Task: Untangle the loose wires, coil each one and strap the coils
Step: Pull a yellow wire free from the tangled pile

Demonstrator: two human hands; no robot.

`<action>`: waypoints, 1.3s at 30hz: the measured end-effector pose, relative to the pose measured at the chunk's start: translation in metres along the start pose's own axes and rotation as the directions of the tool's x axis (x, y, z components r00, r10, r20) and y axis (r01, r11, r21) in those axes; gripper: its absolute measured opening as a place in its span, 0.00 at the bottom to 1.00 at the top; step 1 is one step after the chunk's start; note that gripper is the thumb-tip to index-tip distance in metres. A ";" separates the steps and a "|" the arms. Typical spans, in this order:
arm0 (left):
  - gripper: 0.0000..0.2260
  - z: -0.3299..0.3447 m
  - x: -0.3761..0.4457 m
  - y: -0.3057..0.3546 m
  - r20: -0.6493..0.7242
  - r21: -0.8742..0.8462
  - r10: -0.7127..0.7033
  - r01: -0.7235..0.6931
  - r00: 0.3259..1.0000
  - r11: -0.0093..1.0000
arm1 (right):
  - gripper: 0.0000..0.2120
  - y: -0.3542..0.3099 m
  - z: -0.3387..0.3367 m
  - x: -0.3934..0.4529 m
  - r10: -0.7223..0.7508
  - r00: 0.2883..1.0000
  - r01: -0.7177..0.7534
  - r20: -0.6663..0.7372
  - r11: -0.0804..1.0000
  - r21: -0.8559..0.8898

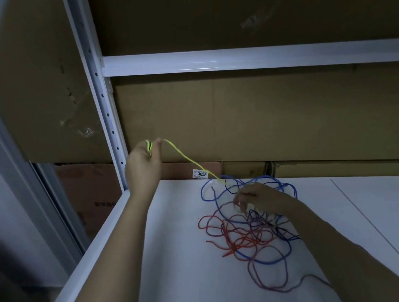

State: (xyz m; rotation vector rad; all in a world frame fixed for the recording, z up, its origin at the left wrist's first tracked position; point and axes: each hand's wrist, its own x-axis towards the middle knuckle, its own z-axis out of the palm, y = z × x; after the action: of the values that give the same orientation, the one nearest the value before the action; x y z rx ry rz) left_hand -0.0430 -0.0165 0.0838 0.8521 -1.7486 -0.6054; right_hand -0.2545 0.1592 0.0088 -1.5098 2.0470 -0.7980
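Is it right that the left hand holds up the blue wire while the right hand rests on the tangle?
Not quite. The head view shows the left hand holding up the yellow wire, not a blue one. The right hand does rest on the tangle.

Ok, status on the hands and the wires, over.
Left hand raised, pinching yellow wire, drawn taut from the pile. Right hand down on the tangle, gripping something pale, unclear what. Blue wire and red wire knotted together, nothing coiled.
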 end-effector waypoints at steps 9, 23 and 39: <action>0.22 0.006 0.002 0.025 0.109 0.025 0.135 -0.139 0.985 0.990 | 0.07 -0.032 -0.003 0.013 -0.024 0.937 0.061 -0.349 0.993 0.096; 0.23 0.029 -0.007 0.058 0.222 -0.186 0.165 -0.124 0.961 0.975 | 0.13 -0.107 0.026 0.022 -0.221 0.784 0.215 -0.580 0.973 -0.081; 0.23 0.008 0.014 0.088 0.429 -0.498 0.235 0.011 0.872 0.867 | 0.11 -0.166 -0.098 0.044 -0.239 0.494 0.519 -0.836 0.852 0.063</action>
State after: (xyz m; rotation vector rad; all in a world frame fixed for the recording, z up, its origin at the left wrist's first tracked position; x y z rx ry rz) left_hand -0.0760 0.0272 0.1547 0.2396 -1.9338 -1.1946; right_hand -0.2190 0.0967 0.1932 -1.5843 1.9456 -2.2549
